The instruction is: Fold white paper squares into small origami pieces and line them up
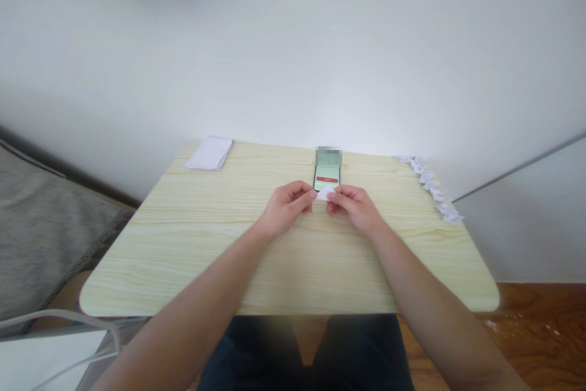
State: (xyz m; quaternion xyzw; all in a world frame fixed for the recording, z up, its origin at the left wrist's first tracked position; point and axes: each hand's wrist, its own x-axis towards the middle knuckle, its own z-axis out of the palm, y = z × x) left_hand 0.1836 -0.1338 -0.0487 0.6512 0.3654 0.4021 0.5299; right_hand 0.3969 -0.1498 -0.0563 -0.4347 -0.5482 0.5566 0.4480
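Between my hands is a small folded piece of white paper (325,193), roughly triangular at the top. My left hand (292,203) pinches its left corner between thumb and fingers. On the other side, my right hand (351,200) grips the right edge with the thumb on the front. Both hands are above the middle of the table, just in front of a phone (328,170) with a lit green screen and a red bar. The paper overlaps the phone's lower edge from this view.
A stack of white paper sheets (210,154) lies at the table's back left. Several small folded white paper pieces (430,185) form a row along the right edge. The wood-patterned table (192,257) stands against a white wall (284,49). Grey fabric (50,226) is at the left.
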